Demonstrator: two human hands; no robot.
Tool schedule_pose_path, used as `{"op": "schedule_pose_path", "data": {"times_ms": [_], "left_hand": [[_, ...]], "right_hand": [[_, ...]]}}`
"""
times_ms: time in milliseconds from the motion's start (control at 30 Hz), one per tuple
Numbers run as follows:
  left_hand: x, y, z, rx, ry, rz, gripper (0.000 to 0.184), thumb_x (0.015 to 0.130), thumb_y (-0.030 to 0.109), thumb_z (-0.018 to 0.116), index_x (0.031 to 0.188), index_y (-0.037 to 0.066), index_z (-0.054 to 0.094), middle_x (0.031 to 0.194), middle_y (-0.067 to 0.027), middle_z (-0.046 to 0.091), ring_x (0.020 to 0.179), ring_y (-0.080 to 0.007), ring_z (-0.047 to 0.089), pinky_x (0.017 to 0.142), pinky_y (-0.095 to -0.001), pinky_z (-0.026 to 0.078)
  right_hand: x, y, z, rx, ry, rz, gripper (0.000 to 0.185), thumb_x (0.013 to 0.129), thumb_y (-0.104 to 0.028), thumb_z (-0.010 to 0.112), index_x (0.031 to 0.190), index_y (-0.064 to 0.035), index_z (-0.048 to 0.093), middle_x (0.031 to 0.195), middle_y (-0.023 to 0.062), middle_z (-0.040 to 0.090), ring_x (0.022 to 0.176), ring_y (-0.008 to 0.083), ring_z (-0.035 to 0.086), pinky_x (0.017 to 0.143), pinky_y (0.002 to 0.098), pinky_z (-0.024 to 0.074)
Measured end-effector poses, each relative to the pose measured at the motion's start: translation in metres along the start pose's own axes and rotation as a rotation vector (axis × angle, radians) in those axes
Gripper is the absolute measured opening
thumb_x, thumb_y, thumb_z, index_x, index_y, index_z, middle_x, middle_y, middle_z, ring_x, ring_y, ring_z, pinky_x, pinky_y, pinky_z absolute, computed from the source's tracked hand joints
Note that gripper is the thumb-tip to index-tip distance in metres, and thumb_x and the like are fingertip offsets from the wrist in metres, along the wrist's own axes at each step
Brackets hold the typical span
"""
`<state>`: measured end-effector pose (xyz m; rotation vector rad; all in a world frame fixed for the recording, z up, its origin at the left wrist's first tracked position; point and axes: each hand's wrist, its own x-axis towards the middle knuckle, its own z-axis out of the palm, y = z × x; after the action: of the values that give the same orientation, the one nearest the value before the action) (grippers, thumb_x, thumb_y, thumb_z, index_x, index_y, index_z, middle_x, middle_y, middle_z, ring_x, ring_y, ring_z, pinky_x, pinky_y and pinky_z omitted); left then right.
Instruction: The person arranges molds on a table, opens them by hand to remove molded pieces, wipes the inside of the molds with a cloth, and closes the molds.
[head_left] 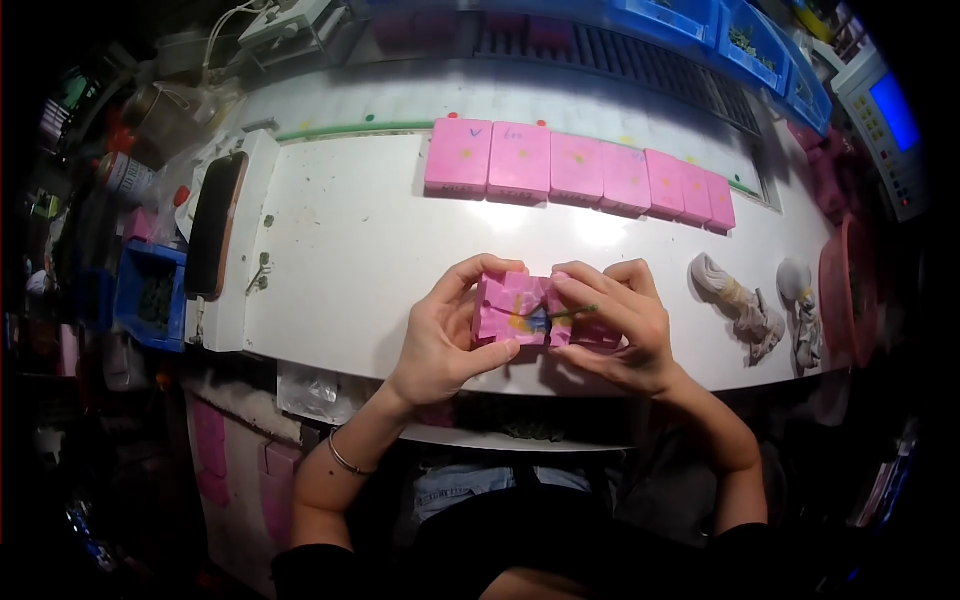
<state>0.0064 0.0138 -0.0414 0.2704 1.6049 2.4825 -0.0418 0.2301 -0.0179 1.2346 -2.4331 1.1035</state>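
Near the front edge of the table, my left hand (442, 335) grips the left end of a pink rubber mold (495, 318), thumb below and fingers above. The fingers of my right hand (628, 325) close round its right part, which looks parted from the left by a dark gap. Blue and yellow marks show on the mold's face. A thin dark green piece (582, 312) lies across the mold by my right fingers; whether they pinch it, I cannot tell. My right fingers hide part of the mold.
Several pink blocks (521, 165) stand in a row across the back of the white table (340, 230). A phone (217, 225) leans at the left, near a blue bin (150, 295). Crumpled white cloths (738, 305) and a pink basin (848, 290) lie right.
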Motion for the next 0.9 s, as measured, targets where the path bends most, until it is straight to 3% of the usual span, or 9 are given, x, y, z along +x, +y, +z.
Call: {"op": "schedule_pose_path", "data": {"times_ms": [667,733,767,800,867,900], "left_hand": [[0.001,0.006,0.010,0.050,-0.009,-0.012,0.065,0.077,-0.008,0.067,0.133,0.000,0.035,0.126,-0.0116,0.046,0.110,-0.0180,0.055,0.094,-0.0305,0.050],[0.004,0.006,0.018,0.292,0.011,0.119,0.063,0.076,-0.004,0.070,0.131,0.002,0.040,0.124,-0.0093,0.048,0.109,-0.0176,0.055,0.095,-0.0318,0.050],[0.006,0.007,0.022,0.385,0.065,0.127,0.062,0.074,0.000,0.073,0.129,0.002,0.045,0.123,-0.0108,0.051,0.110,-0.0238,0.057,0.094,-0.0347,0.050],[0.011,0.007,0.024,0.389,0.065,0.138,0.062,0.074,0.000,0.073,0.129,0.002,0.045,0.123,-0.0108,0.051,0.110,-0.0238,0.057,0.094,-0.0347,0.050],[0.025,0.007,0.025,0.705,0.064,0.264,0.063,0.073,0.002,0.074,0.129,0.002,0.046,0.124,-0.0152,0.051,0.111,-0.0320,0.057,0.092,-0.0374,0.049],[0.031,0.011,0.026,0.848,0.112,0.386,0.064,0.071,0.002,0.074,0.128,0.002,0.048,0.125,-0.0176,0.051,0.110,-0.0364,0.056,0.090,-0.0394,0.049]], "right_hand": [[0.011,-0.003,-0.008,0.271,0.007,0.103,0.062,0.062,-0.013,0.082,0.119,-0.0047,0.061,0.117,0.0072,0.063,0.085,0.0194,0.047,0.076,0.0288,0.0439],[0.017,-0.005,-0.008,0.461,0.013,0.101,0.059,0.066,-0.012,0.081,0.120,-0.0044,0.061,0.109,0.0067,0.063,0.082,0.0158,0.048,0.076,0.0267,0.0439],[0.020,-0.006,-0.008,0.457,0.014,0.093,0.059,0.066,-0.012,0.081,0.120,-0.0044,0.061,0.109,0.0067,0.063,0.082,0.0158,0.048,0.076,0.0267,0.0439],[0.024,-0.007,-0.009,0.582,0.004,0.177,0.057,0.067,-0.012,0.081,0.120,-0.0042,0.061,0.102,0.0055,0.061,0.080,0.0135,0.048,0.075,0.0252,0.0433],[0.032,-0.009,-0.010,0.819,0.046,0.269,0.054,0.071,-0.011,0.080,0.121,-0.0037,0.061,0.085,0.0010,0.051,0.075,0.0078,0.047,0.073,0.0216,0.0412],[0.036,-0.013,-0.012,0.855,0.088,0.310,0.053,0.071,-0.012,0.080,0.120,-0.0041,0.061,0.085,0.0012,0.052,0.075,0.0084,0.047,0.072,0.0220,0.0407]]}}
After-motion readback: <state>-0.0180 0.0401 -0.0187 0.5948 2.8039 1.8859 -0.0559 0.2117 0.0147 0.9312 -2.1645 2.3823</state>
